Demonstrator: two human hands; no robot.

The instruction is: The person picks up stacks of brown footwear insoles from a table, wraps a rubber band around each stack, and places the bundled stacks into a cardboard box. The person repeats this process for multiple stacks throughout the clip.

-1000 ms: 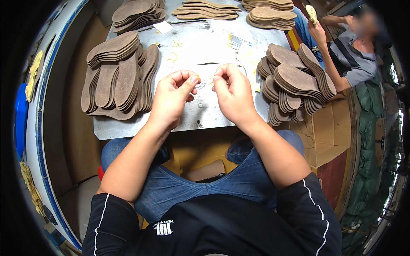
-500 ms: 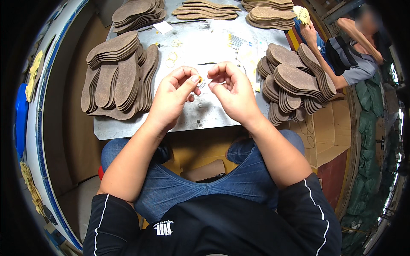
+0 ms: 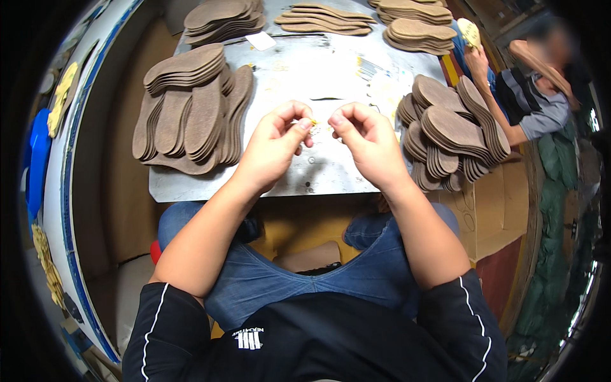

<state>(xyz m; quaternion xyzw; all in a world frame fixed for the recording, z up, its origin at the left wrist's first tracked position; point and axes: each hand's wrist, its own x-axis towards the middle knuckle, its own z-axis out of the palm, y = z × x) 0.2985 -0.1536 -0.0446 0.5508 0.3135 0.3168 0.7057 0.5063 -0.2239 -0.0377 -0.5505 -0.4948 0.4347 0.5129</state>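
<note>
My left hand (image 3: 277, 149) is closed in a pinch over the table's near part, with a small yellow thing (image 3: 314, 122) at its thumb and fingertips; it is too small to name. Just to its right, a small gap away, my right hand (image 3: 372, 146) also pinches, thumb against forefinger. Whatever its fingertips hold, if anything, does not show. Both hands are between two piles of brown, speckled insoles: one pile (image 3: 203, 121) to the left, another pile (image 3: 455, 124) to the right.
More insole stacks (image 3: 324, 19) line the far side of the metal table (image 3: 293, 184), near a small white card (image 3: 259, 41). At the far right a co-worker (image 3: 531, 95) holds up a pale yellow insole-shaped piece (image 3: 468, 33). An open cardboard box (image 3: 490, 210) stands below, right of my knees.
The whole view has shifted, so the table and piles appear farther right. My right thumb and forefinger have come together into a pinch. The left hand keeps its pinch on the yellow thing.
</note>
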